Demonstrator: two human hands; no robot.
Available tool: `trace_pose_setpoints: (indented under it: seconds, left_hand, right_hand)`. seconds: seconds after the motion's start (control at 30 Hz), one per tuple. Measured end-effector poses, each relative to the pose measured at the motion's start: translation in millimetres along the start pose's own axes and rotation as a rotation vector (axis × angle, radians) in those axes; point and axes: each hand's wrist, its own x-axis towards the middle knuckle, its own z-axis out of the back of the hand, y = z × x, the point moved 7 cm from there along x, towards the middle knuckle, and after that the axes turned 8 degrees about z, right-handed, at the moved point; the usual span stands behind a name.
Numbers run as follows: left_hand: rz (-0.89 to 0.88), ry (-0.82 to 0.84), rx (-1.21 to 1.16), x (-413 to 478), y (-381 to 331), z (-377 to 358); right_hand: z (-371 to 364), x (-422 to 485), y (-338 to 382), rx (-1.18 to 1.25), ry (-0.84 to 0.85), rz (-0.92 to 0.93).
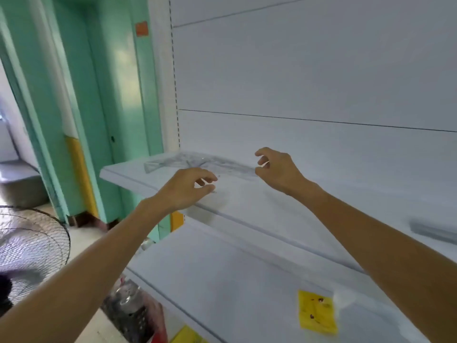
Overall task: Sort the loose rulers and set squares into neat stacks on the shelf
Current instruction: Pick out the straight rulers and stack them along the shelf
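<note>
Clear rulers and set squares (pixel 197 163) lie jumbled on the shelf (pixel 272 209), near its left end. My left hand (pixel 185 189) hovers loosely curled, empty; my right hand (pixel 279 169) curls at the pile's end, and I cannot tell whether it grips.

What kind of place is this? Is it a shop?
Probably a small shop, maybe stationery: white metal display shelves on a slotted upright post, a yellow paper label on a lower shelf, and clear plastic set squares laid out.

clear plastic set squares (pixel 197 163) on a smooth matt white shelf (pixel 247 194).
</note>
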Motion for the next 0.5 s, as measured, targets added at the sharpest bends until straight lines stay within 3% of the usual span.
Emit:
trace_pose_setpoints:
  seconds: [0.23,0.5]
  left_hand:
    - [0.104,-0.061,0.016,5.1,110.5,79.3]
    - [0.077,0.011,0.022,28.3,192.6,81.2]
  right_hand:
    - [-87.5,59.7,42.5,-0.057,0.092,0.025]
    - [-129.8,103.1,38.0,-0.084,0.059,-0.059]
